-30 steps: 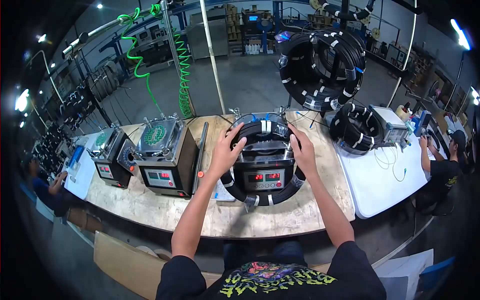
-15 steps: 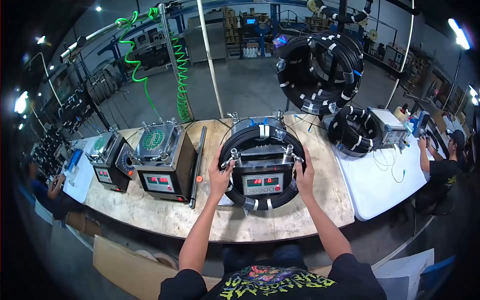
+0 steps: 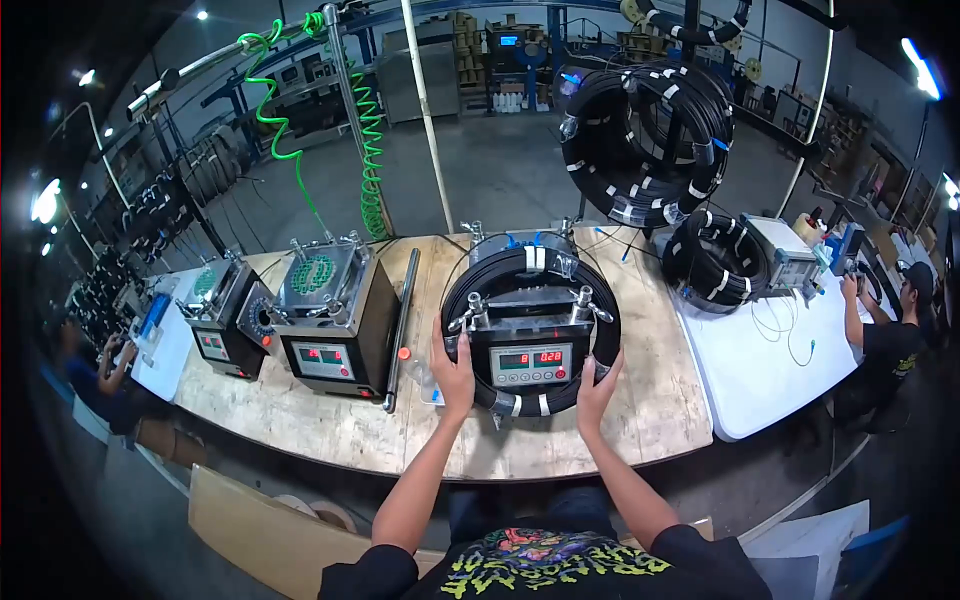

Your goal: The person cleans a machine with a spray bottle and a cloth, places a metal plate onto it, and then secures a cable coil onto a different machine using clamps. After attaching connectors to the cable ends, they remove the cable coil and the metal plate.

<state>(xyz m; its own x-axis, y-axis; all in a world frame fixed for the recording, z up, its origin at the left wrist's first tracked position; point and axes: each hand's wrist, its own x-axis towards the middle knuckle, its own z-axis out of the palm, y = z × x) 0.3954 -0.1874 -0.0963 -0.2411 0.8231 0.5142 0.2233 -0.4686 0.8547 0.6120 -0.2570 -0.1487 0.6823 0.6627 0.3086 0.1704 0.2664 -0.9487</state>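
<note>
A black cable coil [image 3: 606,330] with white tape bands hangs around the front of a machine with a lit red display [image 3: 531,364]. Metal clamp knobs [image 3: 583,303] stick up inside the ring. My left hand [image 3: 453,372] is wrapped round the coil's left side, below the left clamp lever. Opposite it, my right hand [image 3: 599,388] grips the coil's lower right side. Parts of the fingers on both hands are hidden behind the coil.
Two similar machines [image 3: 330,335] [image 3: 222,320] and a metal bar [image 3: 402,330] stand left on the wooden table [image 3: 290,430]. More coils [image 3: 712,262] and a grey instrument [image 3: 785,258] are at right. Co-workers [image 3: 888,330] [image 3: 100,380] sit at both sides.
Both hands have slid lower along the coil, my right hand the most, away from the clamp levers. The machine's display digits have changed. The whole view has shifted slightly.
</note>
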